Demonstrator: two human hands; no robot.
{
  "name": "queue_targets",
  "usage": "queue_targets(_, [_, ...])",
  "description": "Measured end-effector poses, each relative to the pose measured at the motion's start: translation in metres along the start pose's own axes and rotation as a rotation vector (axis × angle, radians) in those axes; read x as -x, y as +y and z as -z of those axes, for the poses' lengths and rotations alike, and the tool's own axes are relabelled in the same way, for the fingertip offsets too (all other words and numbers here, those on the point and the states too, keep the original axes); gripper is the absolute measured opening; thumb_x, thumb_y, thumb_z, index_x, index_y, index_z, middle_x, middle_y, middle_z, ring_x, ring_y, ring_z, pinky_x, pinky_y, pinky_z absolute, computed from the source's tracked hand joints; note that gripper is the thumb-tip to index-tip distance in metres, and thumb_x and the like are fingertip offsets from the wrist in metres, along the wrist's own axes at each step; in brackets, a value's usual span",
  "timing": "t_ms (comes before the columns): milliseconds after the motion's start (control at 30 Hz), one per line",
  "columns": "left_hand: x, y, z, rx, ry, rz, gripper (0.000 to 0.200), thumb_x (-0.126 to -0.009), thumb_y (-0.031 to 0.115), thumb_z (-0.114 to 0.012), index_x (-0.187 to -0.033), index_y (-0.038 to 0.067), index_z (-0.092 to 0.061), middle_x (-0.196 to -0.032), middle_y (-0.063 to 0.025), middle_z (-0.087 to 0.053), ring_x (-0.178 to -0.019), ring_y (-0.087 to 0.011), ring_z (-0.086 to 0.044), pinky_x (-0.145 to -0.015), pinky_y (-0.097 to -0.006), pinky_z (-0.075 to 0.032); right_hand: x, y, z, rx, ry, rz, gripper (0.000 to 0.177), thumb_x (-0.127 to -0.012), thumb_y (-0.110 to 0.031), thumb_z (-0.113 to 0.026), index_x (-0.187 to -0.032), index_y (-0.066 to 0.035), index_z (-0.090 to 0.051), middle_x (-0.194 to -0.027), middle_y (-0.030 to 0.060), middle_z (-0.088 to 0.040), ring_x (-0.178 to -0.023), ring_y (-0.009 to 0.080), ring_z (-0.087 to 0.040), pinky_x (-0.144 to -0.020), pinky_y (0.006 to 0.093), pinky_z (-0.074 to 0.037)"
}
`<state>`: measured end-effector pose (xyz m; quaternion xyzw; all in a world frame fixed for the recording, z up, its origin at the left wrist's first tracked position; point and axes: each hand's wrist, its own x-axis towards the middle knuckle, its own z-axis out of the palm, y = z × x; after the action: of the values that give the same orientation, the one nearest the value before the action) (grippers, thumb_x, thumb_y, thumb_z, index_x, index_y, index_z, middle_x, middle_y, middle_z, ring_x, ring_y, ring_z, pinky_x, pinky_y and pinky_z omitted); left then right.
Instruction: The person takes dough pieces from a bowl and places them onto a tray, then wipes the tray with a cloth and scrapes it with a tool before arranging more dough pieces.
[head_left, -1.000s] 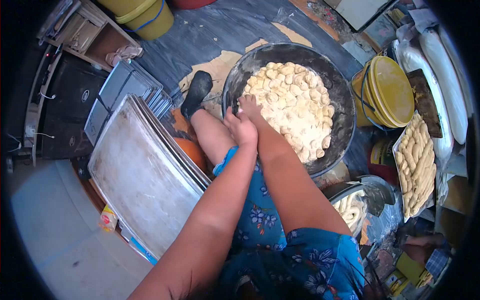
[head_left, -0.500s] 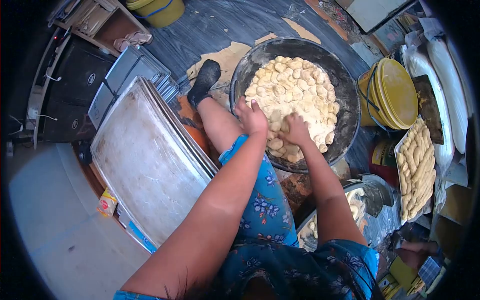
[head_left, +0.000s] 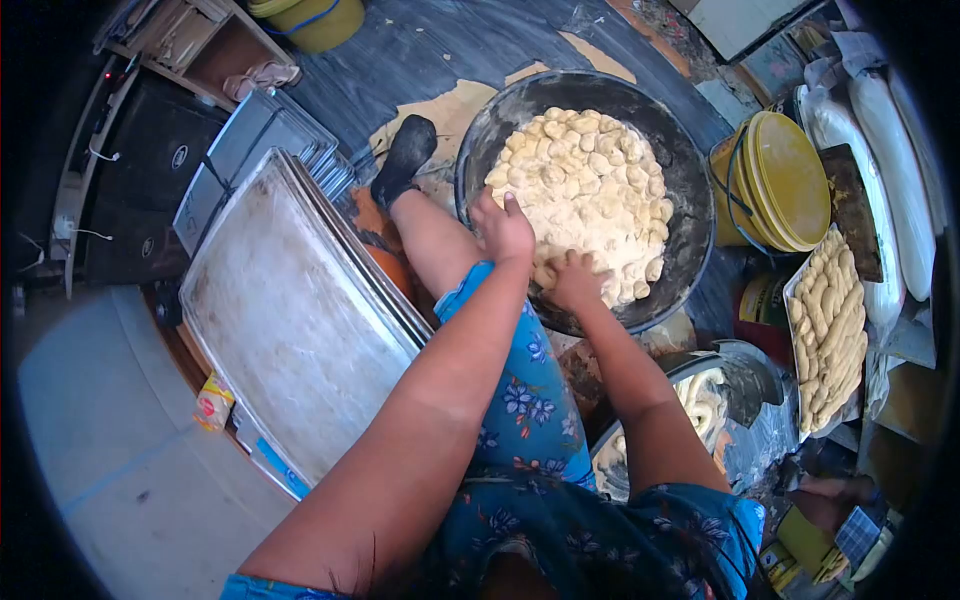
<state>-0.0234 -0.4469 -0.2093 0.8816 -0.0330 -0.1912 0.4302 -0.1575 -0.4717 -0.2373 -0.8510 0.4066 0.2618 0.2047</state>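
A wide black basin (head_left: 690, 150) on the floor holds many small floured dough pieces (head_left: 590, 165). My right hand (head_left: 578, 282) rests on the dough at the near side of the basin, its fingers spread apart. My left hand (head_left: 505, 232) is at the basin's left side, against the edge of the dough, thumb raised and fingers stretched. Neither hand has a piece visibly gripped in it, though the fingertips are partly hidden. Loose flour whitens the middle of the heap.
Stacked metal baking trays (head_left: 300, 300) stand at my left. To the right are a yellow lidded bucket (head_left: 790, 180) and a tray of shaped dough rolls (head_left: 830, 330). A second dark tub (head_left: 745, 385) with pale dough sits by my right arm. Another yellow bucket (head_left: 320, 25) stands far left.
My right hand has moved left and toward me over the dough, and its fingers have spread. Dough pieces at the near side have shifted. My left hand stays nearly in place.
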Motion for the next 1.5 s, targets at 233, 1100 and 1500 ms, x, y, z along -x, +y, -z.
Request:
queue_targets(233, [0.003, 0.002, 0.0, -0.03, -0.012, -0.018, 0.047, -0.095, 0.032, -0.051, -0.135, 0.01, -0.043, -0.141, -0.0154, -0.039, -0.13, -0.0334, -0.04, -0.101, -0.0579, -0.03, -0.002, 0.015, -0.02, -0.138, -0.036, -0.046, 0.077, -0.065, -0.052, -0.077, -0.135, -0.032, -0.051, -0.148, 0.0167, -0.031, -0.132, 0.0447, -0.033, -0.099, 0.0521, -0.045])
queue_targets(1100, [0.07, -0.108, 0.4, 0.504, 0.078, -0.268, 0.041, -0.098, 0.037, -0.052, -0.123, 0.005, -0.058, -0.112, -0.0065, -0.062, -0.097, -0.0175, -0.058, -0.085, -0.0305, -0.045, 0.052, -0.012, 0.078, -2.061, 0.007, 0.608, 0.05, -0.09, -0.021, -0.055, -0.135, -0.003, -0.045, -0.125, 0.0168, -0.058, -0.111, 0.032, -0.06, -0.094, 0.0467, -0.051])
queue_targets(1500, [0.097, -0.149, 0.39, 0.155, 0.318, -0.504, 0.062, -0.096, 0.043, -0.05, -0.143, 0.006, -0.039, -0.146, -0.0165, -0.038, -0.135, -0.031, -0.036, -0.109, -0.0422, -0.026, 0.182, -0.297, 0.031, -0.333, 0.358, 1.121, 0.077, -0.073, -0.034, -0.074, -0.14, -0.013, -0.043, -0.149, 0.0229, -0.028, -0.14, 0.0388, -0.026, -0.111, 0.065, -0.008])
